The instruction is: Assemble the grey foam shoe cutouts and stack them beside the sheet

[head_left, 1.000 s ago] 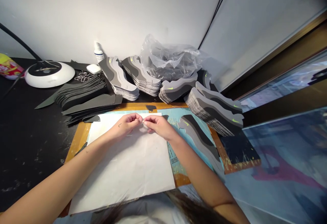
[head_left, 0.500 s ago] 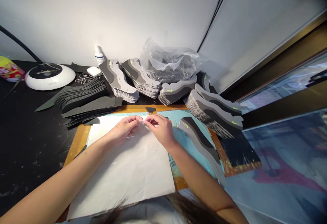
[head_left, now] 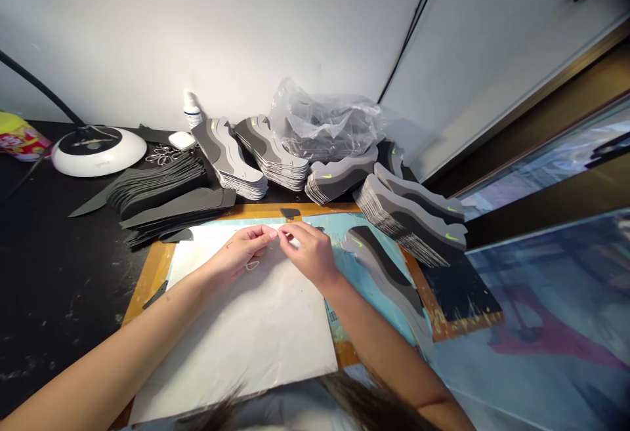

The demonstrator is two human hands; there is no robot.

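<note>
Over the upper part of a white paper sheet (head_left: 246,332), my left hand (head_left: 249,247) and my right hand (head_left: 310,252) meet almost fingertip to fingertip. Both are pinched closed. A thin white cord (head_left: 252,266) hangs in a small loop below my left fingers; its upper part is hidden by the hand. Something small and white shows between the thumb and fingers of my right hand, too small to make out. Right of my right hand, a grey and black shoe-shaped piece (head_left: 384,267) lies on the light blue sheet (head_left: 339,247).
Stacks of grey pieces (head_left: 285,162) stand along the back, beside a clear plastic bag (head_left: 329,123). Black pieces (head_left: 157,185) are piled at the left, near a white lamp base (head_left: 98,155), metal rings (head_left: 167,153) and a white bottle (head_left: 191,111).
The cord below my left hand now hangs in a rounder loop. The fingertips stay close together, and the small white bit between them has shifted towards my right hand.
</note>
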